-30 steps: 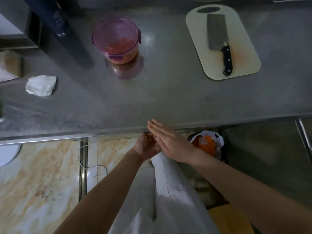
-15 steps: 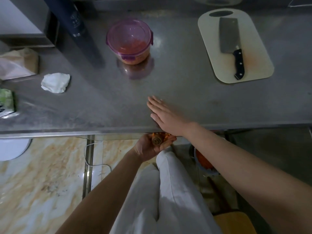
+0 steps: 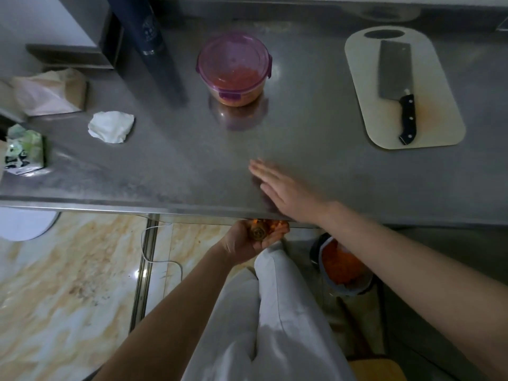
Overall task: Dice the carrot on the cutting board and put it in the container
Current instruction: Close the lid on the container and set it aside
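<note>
A round container [image 3: 233, 68] with a purple lid shut holds orange diced carrot at the back centre of the steel counter [image 3: 343, 177]. A cream cutting board [image 3: 442, 105] lies at the back right with a cleaver [image 3: 397, 86] on it and an orange stain. My right hand [image 3: 283, 188] lies flat, fingers straight, on the counter near its front edge. My left hand [image 3: 253, 237] is cupped just below that edge and holds a carrot end and orange scraps [image 3: 264, 229].
A bin [image 3: 343, 268] lined with a bag and full of orange scraps stands on the floor under the counter. On the left of the counter lie a crumpled white tissue [image 3: 111, 126], a paper bag [image 3: 52, 92] and a green packet [image 3: 23, 151]. A dark bottle [image 3: 145, 26] stands at the back.
My right hand has moved from beside my left hand below the edge up onto the counter and further in. My left hand stays cupped under the edge with the scraps.
</note>
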Motion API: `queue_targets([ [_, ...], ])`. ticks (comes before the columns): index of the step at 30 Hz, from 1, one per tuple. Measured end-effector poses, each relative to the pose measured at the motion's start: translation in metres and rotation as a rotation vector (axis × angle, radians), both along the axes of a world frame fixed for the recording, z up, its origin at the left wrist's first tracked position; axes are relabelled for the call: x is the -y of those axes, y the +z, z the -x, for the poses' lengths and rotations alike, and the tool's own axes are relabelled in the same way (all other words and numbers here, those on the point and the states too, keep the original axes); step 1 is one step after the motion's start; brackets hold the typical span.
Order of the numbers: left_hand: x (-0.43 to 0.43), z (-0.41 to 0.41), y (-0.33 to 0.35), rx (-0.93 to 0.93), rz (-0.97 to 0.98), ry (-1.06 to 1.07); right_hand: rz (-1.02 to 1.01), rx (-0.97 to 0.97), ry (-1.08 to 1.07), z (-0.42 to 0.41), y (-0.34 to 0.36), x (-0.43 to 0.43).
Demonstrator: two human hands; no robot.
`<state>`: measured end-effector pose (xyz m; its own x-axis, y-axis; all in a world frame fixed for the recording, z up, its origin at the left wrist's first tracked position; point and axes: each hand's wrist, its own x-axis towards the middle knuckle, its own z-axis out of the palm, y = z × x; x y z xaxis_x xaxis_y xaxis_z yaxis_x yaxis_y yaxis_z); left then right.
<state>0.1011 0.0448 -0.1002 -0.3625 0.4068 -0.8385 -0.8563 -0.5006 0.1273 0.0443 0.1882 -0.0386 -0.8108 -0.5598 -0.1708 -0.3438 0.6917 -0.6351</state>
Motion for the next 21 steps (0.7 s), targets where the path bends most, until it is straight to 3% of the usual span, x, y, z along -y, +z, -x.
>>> queue_targets([
  [4,0.003,0.0,0.004,0.044,-0.028,-0.03,-0.158,-0.096,-0.122,0.062,-0.014,0.014],
  [11,0.004,0.006,0.01,0.053,-0.076,-0.046,-0.372,-0.082,-0.045,0.115,-0.017,0.034],
  [16,0.006,0.007,0.007,0.067,-0.104,-0.035,-0.31,-0.15,0.019,0.077,-0.017,0.038],
  [21,0.004,0.007,0.002,0.007,-0.072,-0.028,-0.336,-0.186,0.229,-0.015,-0.015,0.021],
])
